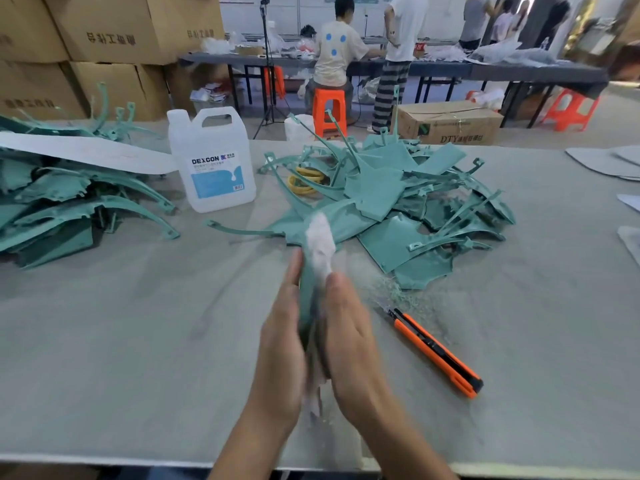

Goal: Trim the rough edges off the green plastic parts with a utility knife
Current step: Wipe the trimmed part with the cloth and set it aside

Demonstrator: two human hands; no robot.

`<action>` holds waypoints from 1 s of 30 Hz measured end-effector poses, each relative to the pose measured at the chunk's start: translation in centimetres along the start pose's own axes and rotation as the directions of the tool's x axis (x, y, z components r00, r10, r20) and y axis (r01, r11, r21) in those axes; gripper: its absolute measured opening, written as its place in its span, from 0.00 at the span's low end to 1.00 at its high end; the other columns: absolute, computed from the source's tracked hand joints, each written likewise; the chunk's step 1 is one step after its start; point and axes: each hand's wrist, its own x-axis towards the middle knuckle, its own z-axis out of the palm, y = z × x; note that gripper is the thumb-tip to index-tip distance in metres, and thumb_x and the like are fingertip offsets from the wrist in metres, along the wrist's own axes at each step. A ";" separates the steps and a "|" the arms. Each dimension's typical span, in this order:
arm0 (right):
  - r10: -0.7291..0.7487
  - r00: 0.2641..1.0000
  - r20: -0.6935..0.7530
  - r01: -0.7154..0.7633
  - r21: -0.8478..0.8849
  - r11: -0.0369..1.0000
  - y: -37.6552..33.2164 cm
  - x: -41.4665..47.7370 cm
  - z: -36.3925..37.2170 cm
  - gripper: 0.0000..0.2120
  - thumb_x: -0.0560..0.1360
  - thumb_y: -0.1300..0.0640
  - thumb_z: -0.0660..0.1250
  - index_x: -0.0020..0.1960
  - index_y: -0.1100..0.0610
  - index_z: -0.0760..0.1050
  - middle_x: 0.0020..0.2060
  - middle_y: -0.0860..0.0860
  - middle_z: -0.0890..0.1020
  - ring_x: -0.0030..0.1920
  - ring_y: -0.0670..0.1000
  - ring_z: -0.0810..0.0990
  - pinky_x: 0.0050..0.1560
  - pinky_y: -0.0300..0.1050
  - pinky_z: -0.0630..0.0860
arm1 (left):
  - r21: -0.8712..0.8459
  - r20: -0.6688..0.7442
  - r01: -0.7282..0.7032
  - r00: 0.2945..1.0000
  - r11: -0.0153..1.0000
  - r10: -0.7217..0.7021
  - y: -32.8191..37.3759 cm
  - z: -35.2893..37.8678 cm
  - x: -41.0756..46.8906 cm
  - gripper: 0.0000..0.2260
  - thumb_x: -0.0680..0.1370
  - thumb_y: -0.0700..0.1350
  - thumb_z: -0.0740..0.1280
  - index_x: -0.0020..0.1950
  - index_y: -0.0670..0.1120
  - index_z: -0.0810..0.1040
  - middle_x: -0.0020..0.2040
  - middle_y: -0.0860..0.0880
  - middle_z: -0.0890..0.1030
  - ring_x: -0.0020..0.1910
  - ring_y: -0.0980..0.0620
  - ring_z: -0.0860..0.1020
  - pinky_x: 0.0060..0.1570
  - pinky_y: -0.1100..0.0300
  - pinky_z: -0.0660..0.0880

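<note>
green plastic part (306,292) | sandwiched with white cloth (320,237) between flat left hand (280,341) and right hand (349,337) | utility knife (436,351) lying apart

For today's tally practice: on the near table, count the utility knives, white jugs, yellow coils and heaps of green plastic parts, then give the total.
Utility knife: 1
White jug: 1
Yellow coil: 1
Heaps of green parts: 2
Total: 5
</note>
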 end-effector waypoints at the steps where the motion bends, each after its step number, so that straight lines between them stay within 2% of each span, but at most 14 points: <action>1: 0.020 1.000 0.021 -0.022 0.077 0.997 -0.3 0.1 -0.2 0.24 0.78 0.33 0.62 0.61 0.49 0.80 0.55 0.52 0.85 0.52 0.45 0.84 0.50 0.43 0.81 | 0.260 0.021 -0.128 0.992 0.957 0.127 -0.3 -0.1 -0.1 0.17 0.82 0.55 0.60 0.70 0.59 0.76 0.71 0.51 0.76 0.71 0.57 0.72 0.73 0.49 0.68; 2: 0.017 0.999 0.047 -0.022 0.119 0.993 -0.5 0.1 -0.5 0.27 0.75 0.30 0.64 0.62 0.49 0.79 0.55 0.54 0.85 0.48 0.45 0.85 0.44 0.38 0.81 | 0.479 0.008 -0.211 0.972 0.852 0.237 -0.5 -0.4 -0.1 0.19 0.80 0.57 0.60 0.71 0.65 0.71 0.75 0.55 0.70 0.76 0.60 0.64 0.76 0.49 0.62; 4: -0.013 0.999 0.033 0.006 0.228 0.974 -0.8 0.0 -1.1 0.26 0.76 0.34 0.68 0.63 0.53 0.78 0.56 0.56 0.85 0.51 0.51 0.86 0.46 0.43 0.83 | 0.603 -0.001 -0.264 0.943 0.753 0.332 -0.1 -1.1 0.1 0.23 0.76 0.63 0.65 0.70 0.72 0.66 0.78 0.58 0.64 0.78 0.60 0.59 0.76 0.48 0.62; 8: -0.023 0.995 -0.094 0.054 0.343 0.938 -0.9 0.6 -3.2 0.22 0.82 0.41 0.63 0.61 0.59 0.81 0.58 0.58 0.85 0.59 0.59 0.84 0.54 0.49 0.82 | 0.389 -0.108 -0.186 0.964 0.902 0.245 0.5 -1.5 0.7 0.38 0.68 0.53 0.78 0.72 0.72 0.62 0.75 0.58 0.67 0.71 0.60 0.71 0.61 0.58 0.78; 10: 0.005 0.996 -0.087 0.024 0.331 0.943 -0.7 0.5 -3.8 0.23 0.82 0.40 0.60 0.60 0.57 0.83 0.57 0.59 0.85 0.58 0.60 0.84 0.55 0.53 0.82 | 0.064 -0.052 -0.049 0.997 0.997 0.053 0.8 -1.3 1.0 0.28 0.70 0.47 0.77 0.69 0.58 0.76 0.67 0.52 0.79 0.63 0.54 0.80 0.51 0.62 0.80; 12: 0.059 0.996 -0.071 -0.046 0.180 0.983 -0.5 0.4 -3.8 0.27 0.79 0.34 0.58 0.56 0.55 0.84 0.52 0.59 0.86 0.54 0.62 0.85 0.53 0.61 0.82 | -0.155 0.048 0.146 0.989 0.977 -0.140 1.1 -1.0 0.9 0.14 0.74 0.47 0.74 0.60 0.48 0.84 0.59 0.44 0.84 0.58 0.44 0.83 0.46 0.58 0.81; 15: 0.059 0.964 -0.259 -0.066 -0.018 0.998 -1.2 1.1 -5.5 0.37 0.76 0.26 0.53 0.51 0.57 0.83 0.40 0.61 0.86 0.40 0.64 0.85 0.34 0.58 0.81 | -0.244 -0.015 0.146 0.988 0.959 -0.154 1.1 -1.4 0.8 0.11 0.76 0.47 0.69 0.56 0.47 0.85 0.57 0.43 0.85 0.53 0.45 0.85 0.41 0.57 0.82; 18: -0.114 0.908 -0.404 0.089 -0.082 0.993 -3.0 3.3 -8.1 0.37 0.79 0.29 0.47 0.53 0.62 0.76 0.43 0.70 0.80 0.44 0.69 0.82 0.39 0.62 0.81 | -0.185 0.010 0.119 0.993 0.976 -0.119 1.3 -1.8 0.6 0.14 0.76 0.46 0.67 0.60 0.46 0.82 0.56 0.45 0.86 0.51 0.47 0.86 0.40 0.59 0.81; 20: -0.298 0.896 -0.329 0.236 -0.217 0.947 -4.1 4.5 -7.3 0.25 0.81 0.37 0.47 0.53 0.51 0.77 0.46 0.61 0.79 0.47 0.55 0.80 0.47 0.50 0.80 | -0.114 0.060 0.164 0.986 0.980 -0.158 1.1 -0.9 0.2 0.17 0.77 0.47 0.65 0.64 0.45 0.80 0.57 0.44 0.85 0.53 0.46 0.85 0.44 0.58 0.82; 22: -0.363 0.925 -0.109 0.302 -0.370 0.879 -3.7 4.2 -4.6 0.16 0.84 0.44 0.47 0.55 0.39 0.74 0.47 0.48 0.75 0.50 0.47 0.75 0.53 0.49 0.75 | -0.110 0.117 0.219 0.971 0.969 -0.206 1.1 0.5 -0.1 0.19 0.80 0.53 0.61 0.66 0.47 0.80 0.63 0.45 0.83 0.62 0.46 0.81 0.57 0.54 0.80; 24: -0.369 0.928 0.059 0.352 -0.469 0.810 -1.7 1.8 -2.0 0.19 0.84 0.42 0.47 0.65 0.40 0.74 0.61 0.42 0.75 0.67 0.45 0.71 0.69 0.49 0.66 | -0.227 0.176 0.273 0.955 0.935 -0.237 1.2 1.2 -0.2 0.23 0.83 0.61 0.54 0.62 0.52 0.83 0.63 0.50 0.82 0.65 0.52 0.79 0.65 0.57 0.76; 27: -0.383 0.892 0.240 0.452 -0.474 0.756 0.7 -2.6 -0.1 0.22 0.86 0.42 0.48 0.76 0.43 0.67 0.71 0.38 0.69 0.74 0.49 0.66 0.74 0.39 0.58 | -0.386 0.142 0.226 0.973 0.894 -0.184 1.0 0.2 0.6 0.26 0.81 0.67 0.55 0.41 0.55 0.86 0.44 0.57 0.83 0.47 0.59 0.83 0.52 0.67 0.78; 28: -0.387 0.886 0.254 0.462 -0.427 0.777 0.8 -2.8 -0.4 0.20 0.86 0.44 0.50 0.75 0.43 0.68 0.70 0.38 0.70 0.73 0.48 0.68 0.73 0.38 0.60 | -0.446 0.154 0.244 0.969 0.861 -0.195 1.1 0.1 0.5 0.27 0.76 0.71 0.58 0.41 0.52 0.86 0.42 0.53 0.81 0.44 0.56 0.82 0.50 0.63 0.79; 30: -0.373 0.902 0.215 0.431 -0.442 0.787 0.3 -0.9 -1.5 0.16 0.86 0.50 0.55 0.71 0.45 0.73 0.66 0.43 0.74 0.69 0.48 0.71 0.72 0.43 0.64 | -0.420 0.135 0.234 0.972 0.877 -0.195 0.8 0.0 0.2 0.33 0.71 0.73 0.59 0.53 0.48 0.87 0.52 0.46 0.84 0.54 0.51 0.83 0.58 0.56 0.78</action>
